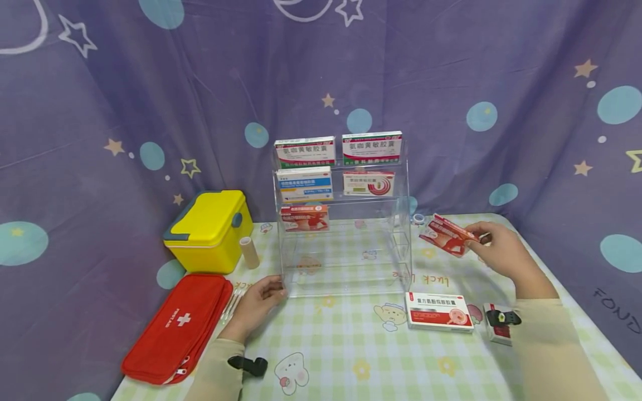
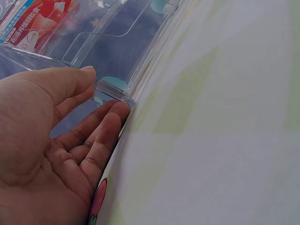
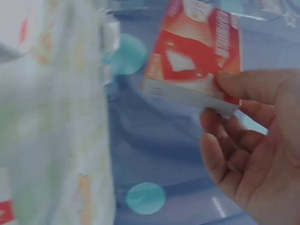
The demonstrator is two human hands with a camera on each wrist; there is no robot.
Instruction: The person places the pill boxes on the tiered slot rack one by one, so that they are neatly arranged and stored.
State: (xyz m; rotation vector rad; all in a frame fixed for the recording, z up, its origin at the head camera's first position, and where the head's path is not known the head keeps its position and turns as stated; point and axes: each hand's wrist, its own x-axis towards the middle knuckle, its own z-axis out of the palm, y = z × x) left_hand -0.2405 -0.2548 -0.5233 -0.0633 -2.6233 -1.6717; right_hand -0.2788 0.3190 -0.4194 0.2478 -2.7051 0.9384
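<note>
1. Nearest me on the bench [image 1: 351,356], in front of the clear acrylic rack [image 1: 346,245], lie a red-and-white medicine box [image 1: 438,312] and, just right of it, a smaller red box [image 1: 496,328].
2. My right hand [image 1: 501,250] is lifted to the right of the rack, thumb and fingers [image 3: 234,89] pinching one end of a red-and-white carton [image 1: 447,235], which hangs tilted in the air, clear of the bench.
3. My left hand [image 1: 258,303] rests at the rack's front left corner, fingers [image 2: 105,136] straight and relaxed, tips touching its base edge, gripping nothing.
4. Inside the rack, the top tier holds two green-striped boxes [image 1: 338,150], the tier below a blue-striped box [image 1: 305,184] and a red-swirl box [image 1: 368,182], and the third tier one red carton [image 1: 304,217] on its left side; the space right of that one is vacant.
5. Left of the rack stand a yellow case [image 1: 210,228] and a small tan roll [image 1: 248,252]; a red first-aid pouch [image 1: 175,328] lies in front of those, with cotton swabs [image 1: 232,303] beside it.
6. I judge this the carrying step: carton gripped, not yet shelved. Next calls for turning it level and face-forward, then easing it into that vacant slot while my left hand steadies the rack.
</note>
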